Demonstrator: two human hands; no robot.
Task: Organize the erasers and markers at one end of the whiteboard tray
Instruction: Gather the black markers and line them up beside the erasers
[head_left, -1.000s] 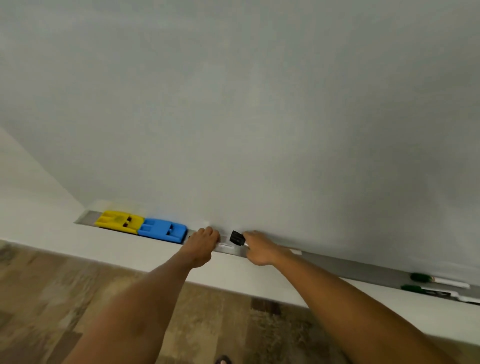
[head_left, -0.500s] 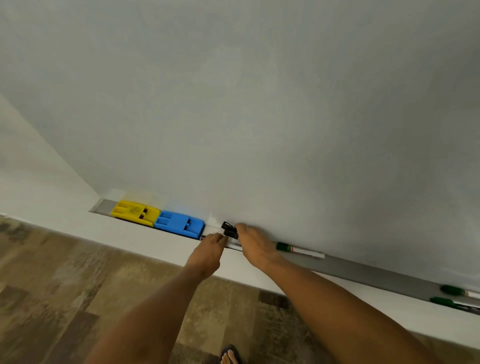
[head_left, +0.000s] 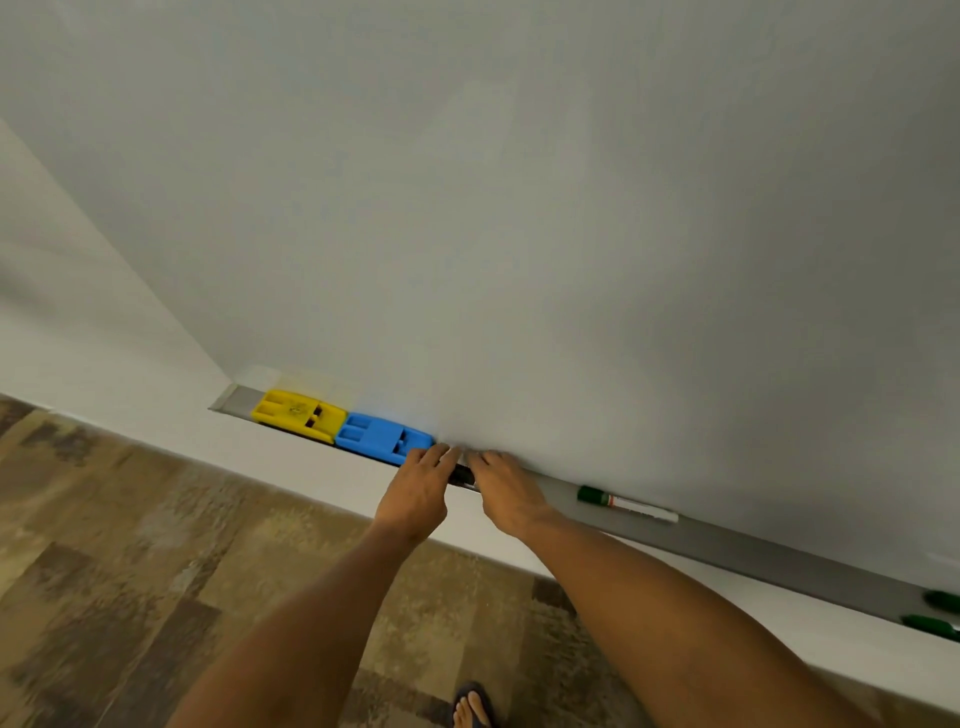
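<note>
A yellow eraser (head_left: 298, 414) lies at the left end of the grey whiteboard tray (head_left: 727, 551), with a blue eraser (head_left: 382, 437) touching its right side. My left hand (head_left: 421, 486) and my right hand (head_left: 506, 491) meet just right of the blue eraser, both fingers down on a black-capped marker (head_left: 462, 475) that lies in the tray, mostly hidden between them. A green-capped marker (head_left: 626, 503) rests in the tray to the right of my right hand. Two more green caps (head_left: 935, 613) show at the far right edge.
The whiteboard (head_left: 519, 208) fills the upper view above the tray. A white wall strip (head_left: 311, 467) runs under the tray, with patterned brown flooring (head_left: 130, 571) below. My sandalled foot (head_left: 472, 706) shows at the bottom.
Both hands slid the black-capped marker leftward along the tray until it sits beside the blue eraser. The view shifted right, and the green-capped marker came out from behind my right hand.
</note>
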